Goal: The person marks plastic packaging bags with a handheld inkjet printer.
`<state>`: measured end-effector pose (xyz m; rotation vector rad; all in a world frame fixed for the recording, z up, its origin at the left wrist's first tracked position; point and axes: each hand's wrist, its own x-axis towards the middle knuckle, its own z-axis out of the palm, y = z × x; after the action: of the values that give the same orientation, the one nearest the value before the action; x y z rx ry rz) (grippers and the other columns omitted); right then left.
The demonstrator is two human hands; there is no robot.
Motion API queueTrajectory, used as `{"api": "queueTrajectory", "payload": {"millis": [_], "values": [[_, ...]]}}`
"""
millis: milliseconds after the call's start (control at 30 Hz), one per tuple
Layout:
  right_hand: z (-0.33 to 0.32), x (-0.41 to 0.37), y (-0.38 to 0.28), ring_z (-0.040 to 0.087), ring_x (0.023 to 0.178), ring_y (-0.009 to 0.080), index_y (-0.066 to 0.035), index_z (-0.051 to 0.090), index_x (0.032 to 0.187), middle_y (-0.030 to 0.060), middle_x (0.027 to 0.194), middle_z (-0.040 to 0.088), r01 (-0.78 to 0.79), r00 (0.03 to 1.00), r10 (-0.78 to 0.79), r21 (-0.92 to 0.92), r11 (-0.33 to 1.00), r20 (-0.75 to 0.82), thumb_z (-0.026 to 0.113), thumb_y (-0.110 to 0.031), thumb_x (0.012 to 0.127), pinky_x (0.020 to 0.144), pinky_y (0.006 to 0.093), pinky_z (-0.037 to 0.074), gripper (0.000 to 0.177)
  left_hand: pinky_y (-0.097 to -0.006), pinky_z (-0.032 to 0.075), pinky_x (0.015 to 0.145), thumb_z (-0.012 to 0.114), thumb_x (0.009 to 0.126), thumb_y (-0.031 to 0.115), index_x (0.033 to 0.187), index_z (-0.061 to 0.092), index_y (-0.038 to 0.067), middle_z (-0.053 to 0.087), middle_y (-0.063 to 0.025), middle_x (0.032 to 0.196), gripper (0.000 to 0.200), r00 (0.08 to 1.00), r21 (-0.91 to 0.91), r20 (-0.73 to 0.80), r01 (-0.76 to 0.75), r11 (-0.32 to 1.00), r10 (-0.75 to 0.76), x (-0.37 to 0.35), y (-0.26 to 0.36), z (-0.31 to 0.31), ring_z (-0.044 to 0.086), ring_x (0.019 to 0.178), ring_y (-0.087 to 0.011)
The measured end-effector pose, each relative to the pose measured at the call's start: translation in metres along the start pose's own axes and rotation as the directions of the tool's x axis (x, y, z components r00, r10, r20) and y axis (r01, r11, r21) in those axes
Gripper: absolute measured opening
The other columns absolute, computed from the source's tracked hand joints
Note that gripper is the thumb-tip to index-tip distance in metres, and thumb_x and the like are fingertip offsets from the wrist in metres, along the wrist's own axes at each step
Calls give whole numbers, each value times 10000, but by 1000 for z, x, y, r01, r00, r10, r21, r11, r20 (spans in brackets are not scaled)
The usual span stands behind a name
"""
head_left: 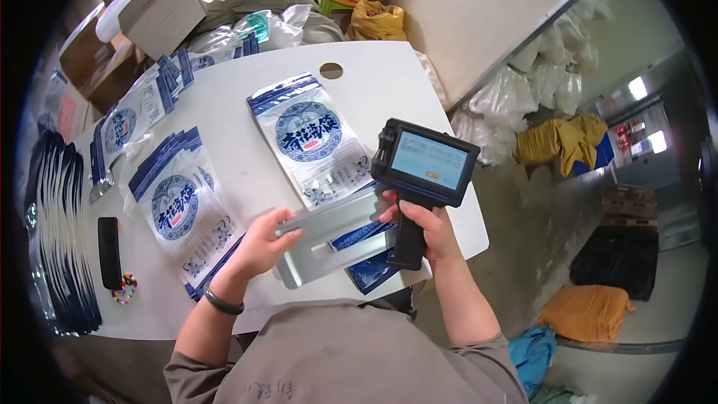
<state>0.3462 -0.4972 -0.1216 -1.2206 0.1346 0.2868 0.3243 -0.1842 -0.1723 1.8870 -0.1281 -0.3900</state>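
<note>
Our left hand [271, 243] pinches metal plate [326, 221], likely steadying it; our right hand [428, 229] grips handheld device [421, 182], screen [430, 158] facing us, presumably for reading.

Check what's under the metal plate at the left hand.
Blue packaging shows through the opening in the metal plate and beyond its near edge. Whatever lies beneath the solid metal is covered, so I can't tell how many pieces are there.
</note>
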Motion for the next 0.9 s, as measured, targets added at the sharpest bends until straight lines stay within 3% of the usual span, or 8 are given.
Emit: {"api": "queueTrajectory", "payload": {"millis": [33,133,233,467,567,667,867,900], "values": [[-1,-4,1,717,888,278,11,596,1254,145,1110,677,2,1000,-2,8,1000,-3,690,-101,875,824,387,577,406,-285,469,714,634,986,280,955,625,29,594,-1,786,254,999,49,32,-28,998,27,0,3,-1,536,767,-103],[-7,-14,9,713,871,273,22,595,1255,153,1117,676,5,1000,-4,26,1000,-27,697,-89,861,817,380,576,422,-358,512,687,626,969,426,920,644,9,671,-96,742,420,965,142,-43,262,955,-258,28,-5,-13,649,724,-171],[-14,-22,20,710,860,265,35,574,1284,170,1139,671,-4,999,5,19,1000,-50,672,-105,862,818,379,578,455,-374,524,655,630,945,513,837,650,22,663,-93,642,503,878,13,-378,322,947,-293,76,-3,-18,673,621,-204],[-28,-26,30,714,866,268,32,583,1274,157,1148,671,6,998,-1,83,997,-58,681,-73,848,825,371,558,450,-395,516,659,644,948,437,790,660,49,684,-106,669,419,861,253,-474,332,909,-182,109,-15,-17,678,656,-263],[-29,-26,29,714,865,268,31,582,1269,156,1150,669,-6,997,11,74,997,-74,681,-77,845,821,374,563,448,-416,504,653,635,957,389,786,669,53,685,-111,688,378,836,492,-541,227,840,91,99,-13,-10,663,673,-316],[-27,-26,30,714,865,271,32,582,1266,154,1147,668,-10,996,16,77,997,-85,679,-82,844,814,380,570,448,-437,491,633,642,955,340,814,689,58,680,-144,717,319,784,489,-582,122,864,218,83,5,-5,642,672,-359],[-33,-26,30,711,849,274,40,562,1290,166,1147,668,-12,998,18,101,995,-52,692,-116,824,807,392,578,508,-251,344,508,646,1006,253,858,690,5,519,67,626,292,712,-167,-698,-59,984,-76,14,-13,-66,446,591,-40],[-36,-26,32,710,846,273,40,559,1294,167,1148,668,-6,1000,10,115,993,-29,693,-119,822,807,393,579,516,-253,332,501,638,1011,248,856,681,5,519,72,631,292,687,-100,-725,-35,994,-49,-5,-27,-83,428,580,-36]]}}
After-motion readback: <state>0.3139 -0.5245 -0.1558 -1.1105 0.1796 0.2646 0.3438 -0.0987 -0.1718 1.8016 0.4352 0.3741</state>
